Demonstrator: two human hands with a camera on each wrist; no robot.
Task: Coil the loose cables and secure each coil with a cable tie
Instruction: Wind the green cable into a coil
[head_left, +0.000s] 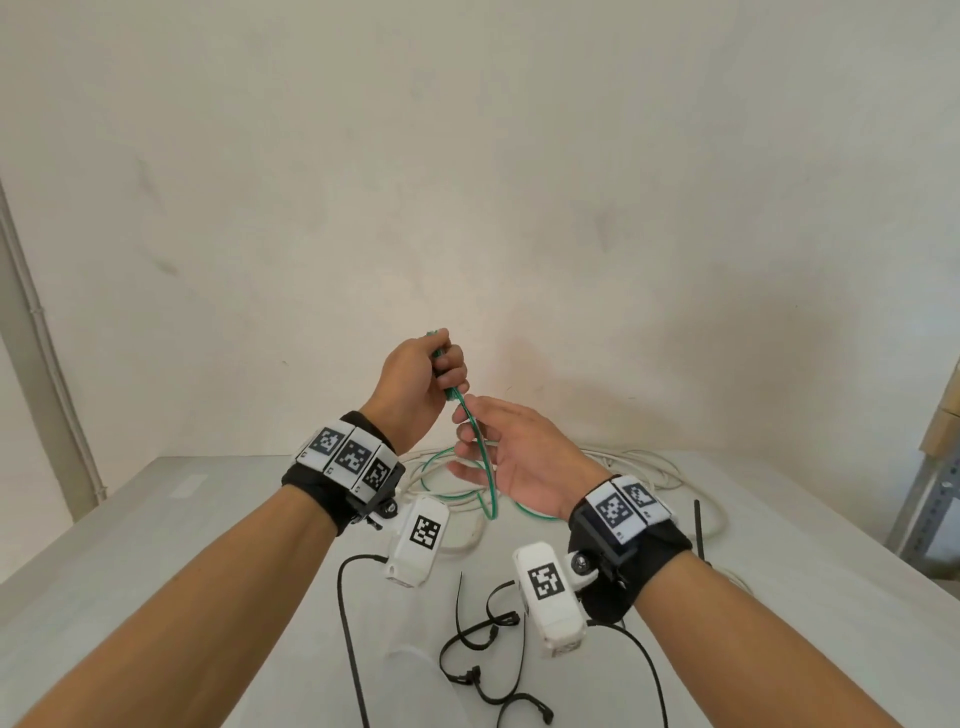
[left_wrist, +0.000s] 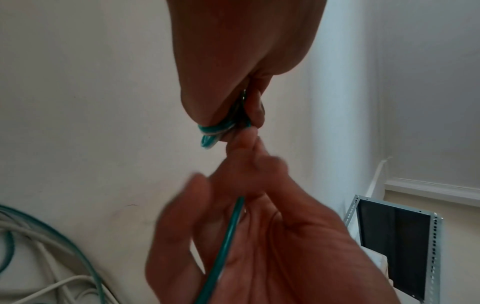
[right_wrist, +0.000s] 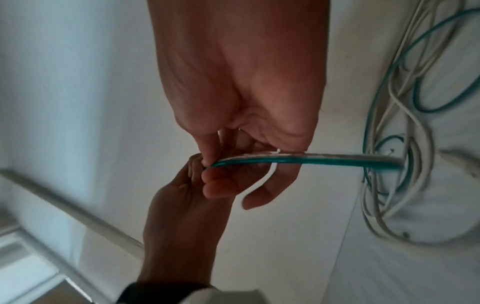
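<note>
My left hand (head_left: 447, 374) is raised above the grey table (head_left: 156, 545) and grips a bundle of green cable (head_left: 488, 493) loops in its fist. The loops show under its fingers in the left wrist view (left_wrist: 207, 131). My right hand (head_left: 467, 431) sits just below and right of it. There the green cable (right_wrist: 311, 161) runs across the palm, and thumb and forefinger lightly pinch it (right_wrist: 213, 164). The rest of the green cable hangs down and trails onto the table. Several black cable ties (head_left: 467, 639) lie on the table near me.
A loose white cable (head_left: 649, 465) lies tangled with the green one at the back of the table, by the wall. One more black tie (head_left: 698, 525) lies to the right. A metal rack (head_left: 930, 499) stands off the table's right edge. Black camera cords (head_left: 348, 623) cross the front.
</note>
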